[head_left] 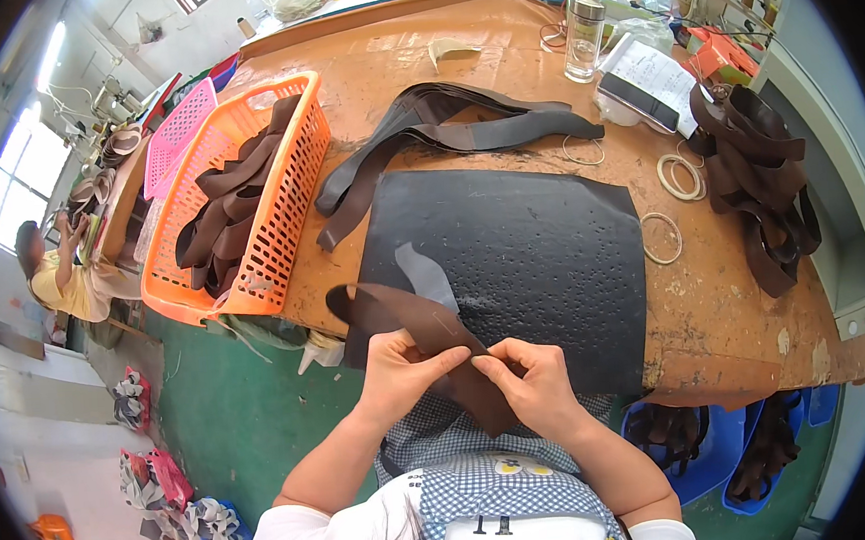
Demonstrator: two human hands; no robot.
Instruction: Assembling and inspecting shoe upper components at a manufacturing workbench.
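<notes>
A wide dark brown strip, leather-like, is in both my hands in front of my apron, at the near edge of the table. My left hand is closed on it, the thumb pressed on its face. Close beside it, my right hand pinches the same strip, thumb and fingertips nearly meeting the left thumb. One end of the strip curls up at the left; the other hangs toward my lap. Just beyond lies a pale grey curved piece on a black pitted mat.
An orange basket of brown strips stands at the left. Long strips lie behind the mat, and a coiled heap sits at the right. A glass bottle and phone stand farther back. Blue bins are below; another person works far left.
</notes>
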